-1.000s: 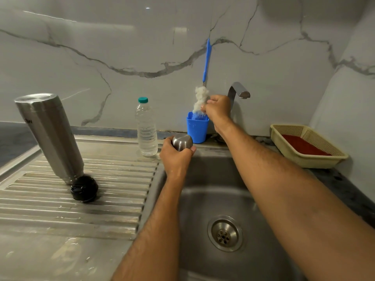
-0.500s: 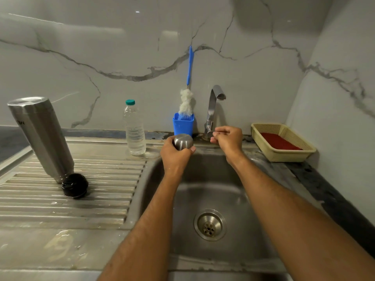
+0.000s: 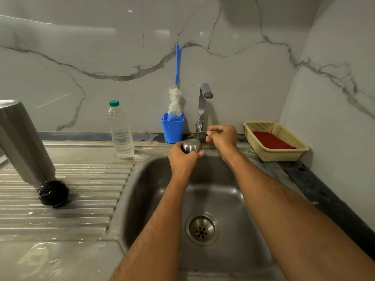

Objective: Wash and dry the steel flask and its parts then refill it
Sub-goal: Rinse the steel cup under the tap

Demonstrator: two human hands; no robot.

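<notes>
My left hand grips the small steel flask cup over the back of the sink. My right hand pinches the tap's lever at the base of the steel tap; no water runs from the spout. The steel flask body stands upside down and tilted on the ribbed draining board at the left. A black stopper lies at the flask's mouth. A clear water bottle with a green cap stands behind the board.
A blue cup holding a bottle brush stands left of the tap. A beige basket with a red cloth sits on the dark counter at the right. The drain lies in the sink's middle. The near counter is wet.
My right hand left the brush in the blue cup and came down to the tap's lever. My left hand kept the steel cup over the sink.
</notes>
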